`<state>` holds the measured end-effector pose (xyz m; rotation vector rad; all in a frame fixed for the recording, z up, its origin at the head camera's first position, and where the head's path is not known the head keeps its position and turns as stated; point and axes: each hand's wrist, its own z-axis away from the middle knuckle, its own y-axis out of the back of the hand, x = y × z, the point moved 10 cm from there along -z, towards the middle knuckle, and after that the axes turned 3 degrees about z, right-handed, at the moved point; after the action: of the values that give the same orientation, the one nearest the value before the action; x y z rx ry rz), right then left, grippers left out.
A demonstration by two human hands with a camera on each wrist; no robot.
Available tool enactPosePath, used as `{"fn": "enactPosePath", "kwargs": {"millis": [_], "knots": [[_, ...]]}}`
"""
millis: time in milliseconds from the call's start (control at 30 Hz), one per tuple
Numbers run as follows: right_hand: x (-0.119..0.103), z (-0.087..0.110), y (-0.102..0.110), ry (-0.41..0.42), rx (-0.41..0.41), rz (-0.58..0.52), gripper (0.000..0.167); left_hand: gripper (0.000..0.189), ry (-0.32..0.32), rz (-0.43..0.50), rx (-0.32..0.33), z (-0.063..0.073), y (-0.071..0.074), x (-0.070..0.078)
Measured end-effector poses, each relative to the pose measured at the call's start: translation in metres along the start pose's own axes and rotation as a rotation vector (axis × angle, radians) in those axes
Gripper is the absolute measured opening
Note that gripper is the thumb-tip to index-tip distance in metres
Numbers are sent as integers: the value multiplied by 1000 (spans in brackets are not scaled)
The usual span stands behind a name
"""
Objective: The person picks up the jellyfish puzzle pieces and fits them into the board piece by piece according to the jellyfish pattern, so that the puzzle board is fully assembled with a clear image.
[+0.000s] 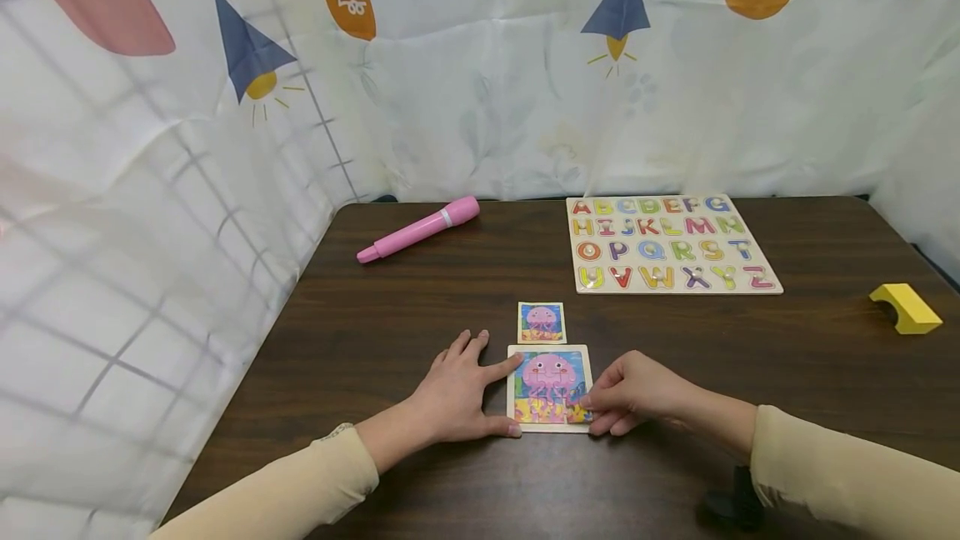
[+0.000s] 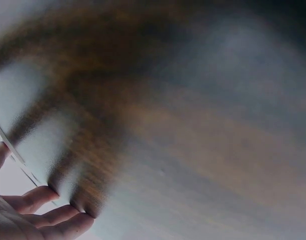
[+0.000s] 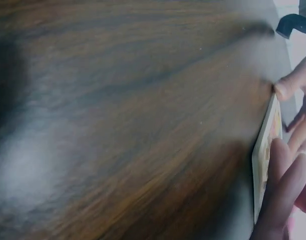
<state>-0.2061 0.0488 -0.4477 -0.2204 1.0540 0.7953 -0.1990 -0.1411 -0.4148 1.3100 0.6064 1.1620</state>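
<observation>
A square jigsaw board (image 1: 551, 383) with a pink jellyfish picture lies on the dark wooden table. My left hand (image 1: 461, 394) is spread at its left side, thumb at the lower left corner and index finger on the upper left edge. At the lower right corner, my right hand (image 1: 641, 394) pinches a small yellow and blue puzzle piece (image 1: 579, 413), which sits slightly askew over that corner. Just above the board lies a matching jellyfish picture card (image 1: 542, 323). In the right wrist view the board (image 3: 260, 165) shows edge-on, with right-hand fingers (image 3: 285, 187) overlapping it.
Behind, an alphabet puzzle board (image 1: 675, 244) lies at the back right and a pink pen-shaped toy (image 1: 420, 230) at the back left. A yellow arch block (image 1: 906, 309) is at the far right. A black object (image 1: 738, 502) is beside my right sleeve. Curtains hang behind the table.
</observation>
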Motion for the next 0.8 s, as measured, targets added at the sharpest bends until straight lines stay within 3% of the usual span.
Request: {"fn": "enactPosePath", "kwargs": {"millis": [500,800], "knots": [[1,-4,-1,-147,90,94,23,89,0,1,4,0,0,0],[-1,-6,0,-184,87,182,27,89,9,11,-5,0,0,-1]]}}
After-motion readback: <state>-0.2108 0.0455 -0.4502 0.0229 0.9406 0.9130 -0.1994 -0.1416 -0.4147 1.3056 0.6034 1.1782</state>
